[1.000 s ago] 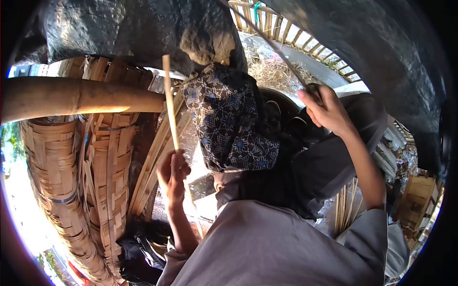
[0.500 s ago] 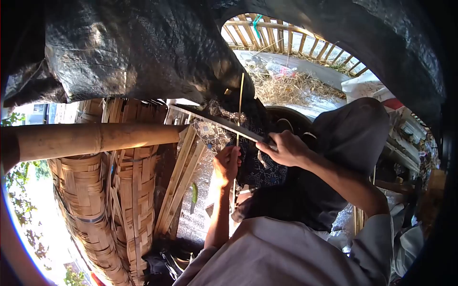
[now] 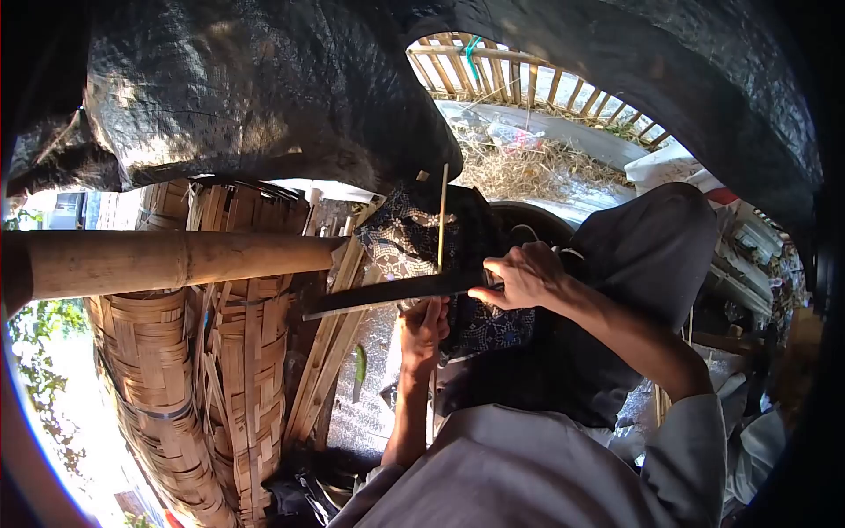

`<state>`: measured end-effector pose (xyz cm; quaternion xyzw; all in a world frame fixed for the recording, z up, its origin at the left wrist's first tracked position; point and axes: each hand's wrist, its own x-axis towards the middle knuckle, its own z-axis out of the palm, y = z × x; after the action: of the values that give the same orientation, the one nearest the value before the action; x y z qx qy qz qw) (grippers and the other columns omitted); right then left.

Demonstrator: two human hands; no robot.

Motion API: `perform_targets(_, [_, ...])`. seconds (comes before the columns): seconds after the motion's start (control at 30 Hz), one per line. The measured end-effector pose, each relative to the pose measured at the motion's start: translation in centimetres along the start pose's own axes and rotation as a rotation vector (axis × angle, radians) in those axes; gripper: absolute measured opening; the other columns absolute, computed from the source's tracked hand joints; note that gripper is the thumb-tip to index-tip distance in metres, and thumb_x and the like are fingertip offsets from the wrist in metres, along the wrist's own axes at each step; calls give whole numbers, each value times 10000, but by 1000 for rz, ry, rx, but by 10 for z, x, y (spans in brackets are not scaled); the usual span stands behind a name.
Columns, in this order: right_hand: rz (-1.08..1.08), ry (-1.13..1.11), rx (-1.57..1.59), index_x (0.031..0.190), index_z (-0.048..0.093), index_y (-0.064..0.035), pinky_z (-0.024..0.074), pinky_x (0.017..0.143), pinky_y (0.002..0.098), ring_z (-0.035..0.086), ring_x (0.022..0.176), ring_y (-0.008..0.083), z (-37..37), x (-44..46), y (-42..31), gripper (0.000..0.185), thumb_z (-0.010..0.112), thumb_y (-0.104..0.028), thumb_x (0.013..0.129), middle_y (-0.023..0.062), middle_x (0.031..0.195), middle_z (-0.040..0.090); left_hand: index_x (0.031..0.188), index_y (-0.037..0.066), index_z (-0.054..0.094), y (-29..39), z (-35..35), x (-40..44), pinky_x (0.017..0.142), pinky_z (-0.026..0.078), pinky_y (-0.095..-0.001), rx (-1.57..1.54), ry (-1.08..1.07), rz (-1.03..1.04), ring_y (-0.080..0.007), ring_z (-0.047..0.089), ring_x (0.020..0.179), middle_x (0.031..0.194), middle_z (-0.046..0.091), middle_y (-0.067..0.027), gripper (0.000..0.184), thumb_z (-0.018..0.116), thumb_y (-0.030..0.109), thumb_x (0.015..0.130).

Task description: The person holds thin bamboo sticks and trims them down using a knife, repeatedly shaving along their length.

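1. Bamboo strip, slim and pale, stands nearly upright in view just past the end of the thick bamboo pole, crossed by a long blade.
2. The worker's left hand, lower than the pole's end, pinches the strip between thumb and fingers just under the blade.
3. The right hand, farther past that end, closes around the blade's largely hidden handle, thumb pointing along it.
4. Dark patterned cloth lies just beside the pole's end, behind the strip.
5. Woven bamboo stands below the pole; black sheeting hangs above it.
6. Well beyond the pole's end, straw lies before a slatted fence, near clear plastic bearing reddish marks too small to read.
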<state>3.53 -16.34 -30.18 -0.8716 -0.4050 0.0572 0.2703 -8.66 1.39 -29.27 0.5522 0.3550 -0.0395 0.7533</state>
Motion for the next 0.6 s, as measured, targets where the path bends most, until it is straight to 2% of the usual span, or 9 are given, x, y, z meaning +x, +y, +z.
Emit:
perform_targets(0.03, [0, 0, -8, 627, 584, -85, 439, 408, 397, 569, 433, 296, -2, 5, 5, 504, 578, -573, 752, 119, 452, 530, 847, -1, 598, 3, 3, -7, 411, 241, -175, -6, -6, 2, -17, 336, 463, 637, 457, 26, 229, 586, 224, 881])
perform_targets(0.13, [360, 16, 42, 604, 572, -60, 438, 421, 386, 562, 438, 304, -5, 21, 22, 518, 581, -552, 766, 139, 464, 531, 882, -45, 609, 2, -2, -32, 397, 251, -195, 121, 123, -45, -34, 345, 443, 643, 481, 3, 271, 565, 222, 892])
perform_targets(0.17, [326, 124, 65, 598, 566, -50, 444, 434, 379, 571, 452, 297, 0, 22, 29, 516, 572, -532, 783, 143, 485, 542, 882, -45, 609, 2, -4, -34, 397, 251, -195, 124, 121, -43, -34, 345, 443, 643, 481, 3, 271, 565, 222, 892])
perform_targets(0.23, [258, 71, 260, 611, 576, -51, 445, 434, 384, 576, 458, 289, -9, 13, 20, 512, 560, -531, 791, 135, 494, 548, 894, -44, 614, 7, -3, -36, 394, 248, -195, 27, 90, -48, -36, 343, 435, 615, 468, 6, 283, 569, 235, 889])
perform_targets(0.27, [209, -91, 146, 639, 595, -58, 452, 437, 386, 576, 457, 290, -22, 10, 8, 507, 559, -543, 783, 121, 488, 548, 820, -20, 593, 18, 5, -33, 392, 242, -200, 23, 102, -71, -34, 335, 435, 595, 449, 18, 278, 580, 251, 883])
perform_targets(0.3, [106, -136, 157, 660, 607, -70, 460, 437, 397, 574, 449, 289, -22, 5, 0, 502, 572, -561, 761, 110, 472, 540, 820, -20, 593, 18, 3, -29, 392, 242, -200, 14, 98, -68, -34, 335, 435, 595, 449, 18, 278, 580, 251, 883])
perform_targets(0.37, [-80, -110, 48, 660, 608, -88, 457, 425, 398, 564, 430, 286, -16, -4, -9, 488, 586, -569, 740, 98, 452, 524, 791, 46, 531, 15, -2, -20, 399, 221, -189, -74, -67, 9, -21, 288, 450, 600, 398, 49, 215, 561, 233, 894])
perform_targets(0.4, [-121, -53, 22, 662, 609, -105, 445, 408, 389, 546, 409, 282, -10, -5, -7, 476, 589, -577, 729, 80, 428, 501, 778, 84, 478, 14, -3, -23, 397, 208, -186, -60, -55, -8, -23, 272, 455, 592, 366, 57, 198, 560, 224, 894])
perform_targets(0.6, [-53, -111, -41, 648, 602, -126, 434, 404, 389, 533, 400, 269, -21, 8, -1, 479, 586, -600, 713, 65, 430, 492, 774, 88, 453, 41, 20, -26, 395, 197, -190, -22, 15, 68, -26, 278, 456, 592, 366, 49, 195, 553, 206, 893])
